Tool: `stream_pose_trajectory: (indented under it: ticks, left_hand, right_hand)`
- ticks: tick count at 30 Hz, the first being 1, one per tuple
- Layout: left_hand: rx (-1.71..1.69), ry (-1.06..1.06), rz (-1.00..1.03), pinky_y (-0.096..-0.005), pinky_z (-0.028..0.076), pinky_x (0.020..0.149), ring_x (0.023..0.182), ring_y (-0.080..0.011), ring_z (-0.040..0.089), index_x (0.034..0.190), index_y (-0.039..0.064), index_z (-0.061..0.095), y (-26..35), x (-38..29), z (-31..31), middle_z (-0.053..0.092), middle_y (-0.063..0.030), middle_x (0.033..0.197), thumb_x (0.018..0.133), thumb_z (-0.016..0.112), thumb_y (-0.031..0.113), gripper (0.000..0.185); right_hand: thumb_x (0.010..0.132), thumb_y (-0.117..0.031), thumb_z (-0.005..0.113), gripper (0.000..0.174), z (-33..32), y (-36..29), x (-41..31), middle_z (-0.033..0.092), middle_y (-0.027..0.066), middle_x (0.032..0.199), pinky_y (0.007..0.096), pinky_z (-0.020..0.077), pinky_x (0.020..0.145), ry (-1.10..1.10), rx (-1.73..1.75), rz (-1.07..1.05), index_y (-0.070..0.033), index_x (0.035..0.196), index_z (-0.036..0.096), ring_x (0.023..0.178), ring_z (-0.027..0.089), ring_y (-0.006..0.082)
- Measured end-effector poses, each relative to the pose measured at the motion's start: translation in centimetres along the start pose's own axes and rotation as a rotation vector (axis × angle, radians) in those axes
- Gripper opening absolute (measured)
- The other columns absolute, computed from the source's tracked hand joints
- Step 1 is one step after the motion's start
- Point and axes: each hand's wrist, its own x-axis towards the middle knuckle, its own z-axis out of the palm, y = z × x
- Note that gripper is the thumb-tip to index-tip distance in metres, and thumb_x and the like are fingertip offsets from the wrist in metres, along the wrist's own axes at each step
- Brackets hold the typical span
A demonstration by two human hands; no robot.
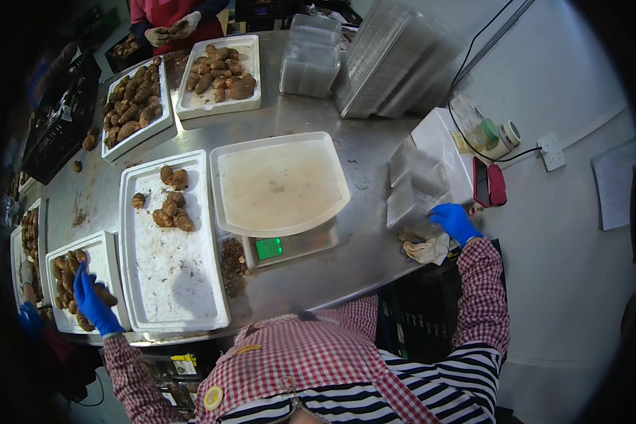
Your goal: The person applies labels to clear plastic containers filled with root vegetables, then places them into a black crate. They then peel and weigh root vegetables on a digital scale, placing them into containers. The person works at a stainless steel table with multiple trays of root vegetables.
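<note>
My left hand (93, 305), in a blue glove, is over a white foam tray (114, 265) of brown taro corms (63, 275). One corm (106, 294) lies against its palm side; whether the fingers grip it is unclear. At the right, my blue-gloved right hand (456, 222) touches the near end of stacked clear plastic containers (411, 204), its grip partly hidden. Between my hands stands a digital scale (297, 249) with a lit green display and a broad, soiled white pan (281, 183). Left of it, a larger foam tray (164, 275) bears several corms (174, 212) near its far end.
Two more corm-filled foam trays (165, 124) (220, 108) sit across the steel table (275, 119). Tall container stacks (387, 63) stand at the back. A fabric glove (426, 250) lies below my right hand. Co-workers' gloved hands (172, 32) show at the far side and left edge.
</note>
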Motion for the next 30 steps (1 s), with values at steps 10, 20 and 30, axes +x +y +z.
stream_pose_trajectory:
  ticks: [10,20,30]
  left_hand:
    - [-0.047,-0.38,-0.262,-0.0208,0.043,0.053,0.062,-0.0072,0.052,0.125,0.005,0.061,2.5,-4.2,14.9,0.057,0.0012,0.08,0.096,0.055,0.02,0.032]
    - [-0.136,-0.357,-0.546,-0.026,0.047,0.056,0.065,-0.0121,0.055,0.122,0.009,0.064,-1.0,-6.6,11.8,0.057,-0.0031,0.084,0.094,0.057,0.029,0.035]
    - [-0.028,-0.458,-0.681,-0.0291,0.05,0.059,0.068,-0.0162,0.06,0.117,0.007,0.065,-1.8,-8.0,10.3,0.062,-0.008,0.09,0.09,0.061,0.025,0.032]
  right_hand:
    - [0.086,-0.018,0.061,0.016,-2.3,-0.1,3.8,0.07,0.0069,0.087,0.0347,0.0531,0.065,-0.189,0.271,0.377,-0.008,0.096,0.071,0.074,0.066,0.0212]
    - [0.091,-0.01,0.059,0.011,-3.7,-9.0,3.5,0.067,0.0143,0.092,0.0375,0.0513,0.072,0.862,-0.443,-0.074,-0.004,0.096,0.066,0.082,0.065,0.0308]
    - [0.085,-0.015,0.066,0.012,8.8,-28.1,8.2,0.066,0.0111,0.09,0.0388,0.0508,0.067,0.293,-0.214,-0.614,-0.007,0.094,0.067,0.081,0.064,0.0299]
